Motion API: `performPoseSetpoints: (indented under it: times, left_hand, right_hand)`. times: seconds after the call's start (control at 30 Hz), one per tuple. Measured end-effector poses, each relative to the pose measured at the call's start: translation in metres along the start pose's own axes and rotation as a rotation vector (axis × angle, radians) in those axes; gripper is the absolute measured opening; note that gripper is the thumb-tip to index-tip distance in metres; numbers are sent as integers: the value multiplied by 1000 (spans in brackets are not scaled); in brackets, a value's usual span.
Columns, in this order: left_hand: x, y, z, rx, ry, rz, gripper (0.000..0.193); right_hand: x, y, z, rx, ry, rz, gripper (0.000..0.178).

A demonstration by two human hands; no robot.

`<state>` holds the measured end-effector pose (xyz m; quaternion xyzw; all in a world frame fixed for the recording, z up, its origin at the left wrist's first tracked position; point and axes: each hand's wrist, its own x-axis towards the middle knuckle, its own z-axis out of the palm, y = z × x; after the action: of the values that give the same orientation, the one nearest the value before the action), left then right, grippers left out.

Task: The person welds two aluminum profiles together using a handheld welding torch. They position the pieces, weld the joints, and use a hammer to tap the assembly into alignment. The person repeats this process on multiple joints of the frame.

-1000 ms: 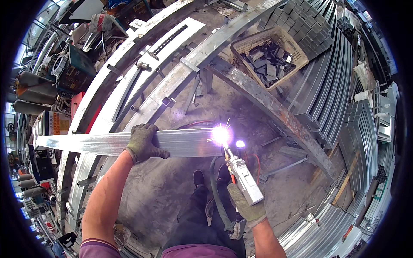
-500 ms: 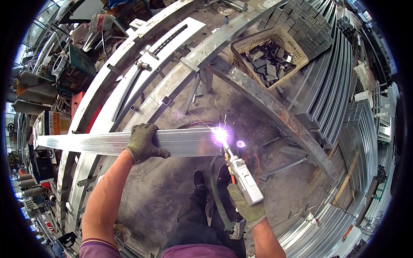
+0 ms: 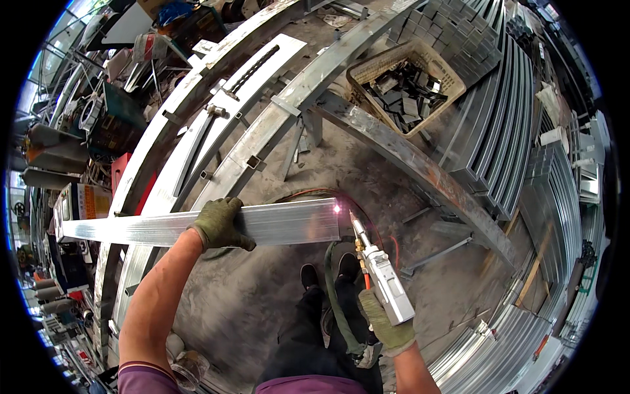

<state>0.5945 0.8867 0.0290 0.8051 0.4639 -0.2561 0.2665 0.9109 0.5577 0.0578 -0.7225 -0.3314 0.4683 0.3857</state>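
The bright flare seen at the end of the metal bar (image 3: 197,226) half a second ago has shrunk to a small pink glow (image 3: 337,209), while both hands are kept where they were. The bar is held level across the view, its right end just above the person's dark shoes (image 3: 328,269) and its left end reaching out toward the cluttered machines at the left rim. It is gripped near its middle by the left hand (image 3: 220,223), which is covered by a green work glove; the fingers are curled over the top edge and pressed together, the thumb tucked beneath. A welding torch (image 3: 380,279) with a pale grey body is held in the gloved right hand (image 3: 388,325), whose fingers are wrapped tightly round the lower part of the handle. The thin copper tip of the torch is pointed up at the bar's right end and is just beside the glow. A green hose (image 3: 335,302) is seen trailing down from the torch between the legs. Further off, a woven basket (image 3: 367,65) of dark metal scraps is set among long curved steel beams (image 3: 420,164) on the dusty floor (image 3: 262,295).
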Motion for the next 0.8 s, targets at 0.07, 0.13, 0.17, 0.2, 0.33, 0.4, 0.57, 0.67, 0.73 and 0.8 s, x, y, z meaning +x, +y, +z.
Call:
performPoseSetpoints:
  times: [0.07,0.13,0.17,0.2,0.33,0.4,0.57,0.67,0.73,0.8]
  left_hand:
    - [-1,2,-2,29,17,4,109]
    - [-3,4,-1,34,33,-6,109]
    - [-4,5,0,25,41,-17,109]
    - [-5,5,0,15,49,-28,108]
    - [-20,15,13,39,145,-50,101]
    - [-26,14,22,55,200,-42,100]
    - [-27,11,26,54,247,-39,101]
    - [-27,9,30,56,266,-23,105]
    - [-27,6,34,67,277,-20,107]
    - [-28,7,34,74,275,-27,108]
  right_hand:
    - [6,2,-3,-99,31,-136,29]
    - [8,7,-2,-115,57,-186,28]
    - [8,10,-1,-75,57,-145,28]
    - [7,12,1,-34,56,-104,27]
    - [7,-1,3,-76,79,-123,22]
    - [8,-5,4,-28,101,-145,20]
    - [4,-3,2,2,94,-148,19]
    - [4,-1,-2,7,87,-185,21]
    - [6,-1,-5,-7,78,-224,23]
    - [7,2,-6,-28,72,-265,25]
